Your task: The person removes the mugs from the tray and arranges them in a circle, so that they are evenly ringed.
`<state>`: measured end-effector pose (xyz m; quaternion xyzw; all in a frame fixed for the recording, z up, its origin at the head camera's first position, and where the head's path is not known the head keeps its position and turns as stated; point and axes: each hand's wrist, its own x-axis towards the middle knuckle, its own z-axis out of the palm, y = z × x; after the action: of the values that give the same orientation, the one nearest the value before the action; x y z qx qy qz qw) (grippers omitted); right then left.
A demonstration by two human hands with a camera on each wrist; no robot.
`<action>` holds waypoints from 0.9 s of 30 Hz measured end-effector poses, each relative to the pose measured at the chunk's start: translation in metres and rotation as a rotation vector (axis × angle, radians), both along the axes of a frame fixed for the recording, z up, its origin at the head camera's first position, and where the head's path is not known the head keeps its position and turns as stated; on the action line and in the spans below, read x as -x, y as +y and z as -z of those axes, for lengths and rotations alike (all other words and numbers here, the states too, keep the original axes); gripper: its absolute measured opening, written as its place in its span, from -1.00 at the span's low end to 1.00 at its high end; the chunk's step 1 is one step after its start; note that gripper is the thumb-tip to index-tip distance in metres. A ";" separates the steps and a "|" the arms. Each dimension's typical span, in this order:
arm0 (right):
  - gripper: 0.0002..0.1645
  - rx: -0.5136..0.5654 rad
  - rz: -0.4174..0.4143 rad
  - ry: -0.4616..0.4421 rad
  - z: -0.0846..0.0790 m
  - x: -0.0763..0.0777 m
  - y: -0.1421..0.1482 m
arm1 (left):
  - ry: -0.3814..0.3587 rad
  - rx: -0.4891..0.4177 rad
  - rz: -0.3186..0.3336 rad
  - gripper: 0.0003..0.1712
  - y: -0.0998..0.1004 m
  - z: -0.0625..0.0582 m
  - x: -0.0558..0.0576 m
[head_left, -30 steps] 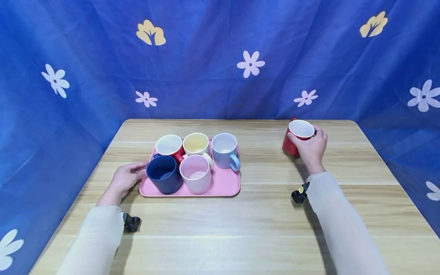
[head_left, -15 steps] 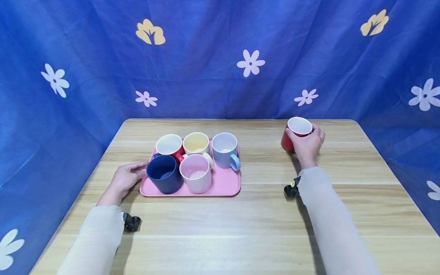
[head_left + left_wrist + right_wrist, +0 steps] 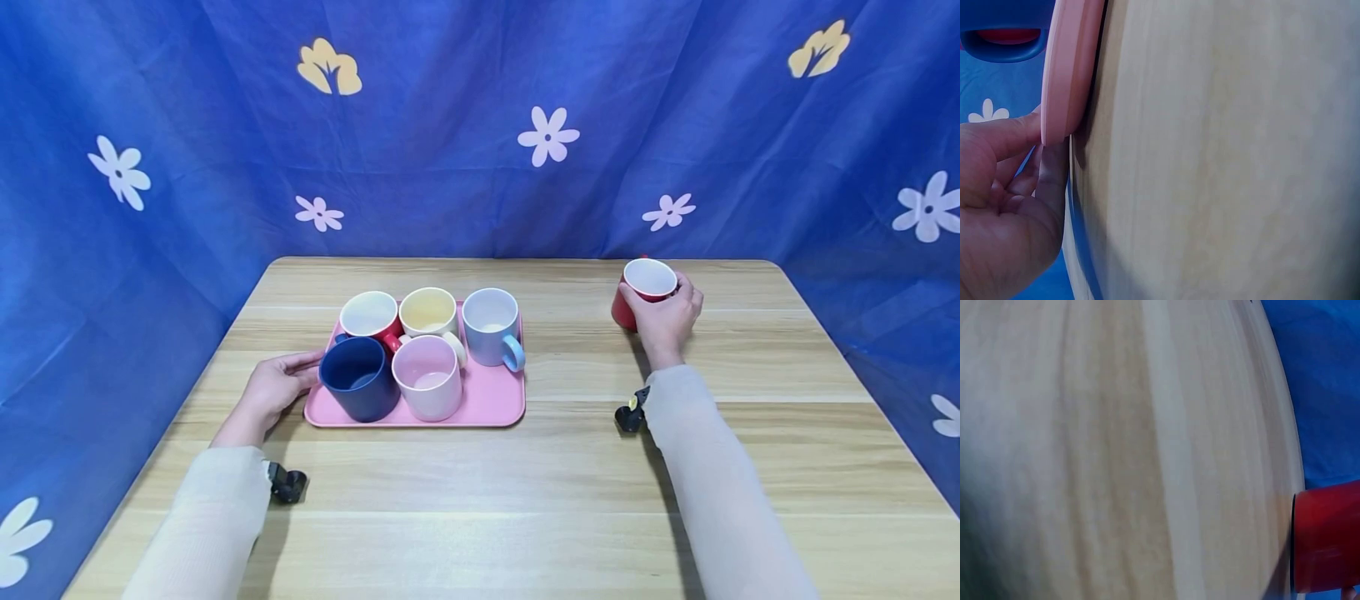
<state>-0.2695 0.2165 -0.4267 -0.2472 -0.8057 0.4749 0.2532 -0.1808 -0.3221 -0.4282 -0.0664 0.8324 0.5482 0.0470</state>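
At the table's far right, my right hand (image 3: 667, 323) grips a red mug (image 3: 627, 310) with a white inside, thumb and fingers round its sides near the rim. The mug stands upright, and its red side (image 3: 1329, 537) fills the lower right corner in the right wrist view. My left hand (image 3: 276, 388) is at the left edge of a pink tray (image 3: 491, 404). In the left wrist view, this hand (image 3: 1004, 200) pinches the tray's rim (image 3: 1069, 75), with fingers at its side and underneath. Nearest to it on the tray is a navy mug (image 3: 358, 383).
Also on the tray stand another red mug (image 3: 369, 315), a cream mug (image 3: 427, 312), a light blue mug (image 3: 491, 329) and a pink mug (image 3: 427, 379). The wooden table (image 3: 570, 492) ends at a blue flowered curtain (image 3: 450, 125).
My right hand has shifted slightly left with the red mug, its forearm swinging left as well. The left hand and the tray stay in place.
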 end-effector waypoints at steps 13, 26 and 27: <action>0.11 -0.005 0.001 0.006 0.002 -0.001 -0.001 | -0.005 0.008 0.000 -0.46 0.001 0.001 0.001; 0.25 0.030 -0.053 0.003 0.003 -0.009 -0.001 | -0.015 0.009 -0.003 -0.46 0.002 -0.003 -0.001; 0.27 0.040 -0.059 0.004 0.002 -0.010 -0.002 | -0.012 0.005 -0.002 -0.46 0.002 -0.003 -0.001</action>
<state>-0.2590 0.2149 -0.4286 -0.2277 -0.8025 0.4987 0.2356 -0.1801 -0.3202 -0.4253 -0.0708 0.8333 0.5458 0.0514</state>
